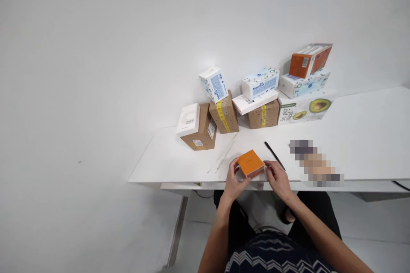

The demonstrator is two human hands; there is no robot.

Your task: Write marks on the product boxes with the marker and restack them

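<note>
So the biggest thing here is the pale wall (96, 72), filling the whole left side and top of the frame. Next up is the white table (368, 136), running from lower-left of center out to the right edge. Its front edge crosses right under the person's hands, and its left end slants up to meet the wall. There's decent sideways room toward the right, plus a strip of tabletop between hands and boxes. Grey floor (205, 209) shows below, with the person's dark-clad legs tucked at the table.

Back along the wall, center to upper right, it's a box lineup: an avocado-print box (306, 111) carrying a blue-and-white carton and an orange-red box (300, 65), then three brown cardboard boxes (205, 136) with white packages on top. They'd block any reach straight back.

The left hand (235, 182) is wrapped around the left side of an orange box (251, 163), center frame just inside the front edge. The right hand (279, 180) has curled fingers by the box's right corner; can't tell if it's gripping. A pixelated patch hides something right of it, and a thin black pen (274, 155) lies diagonally just beyond its knuckles.
</note>
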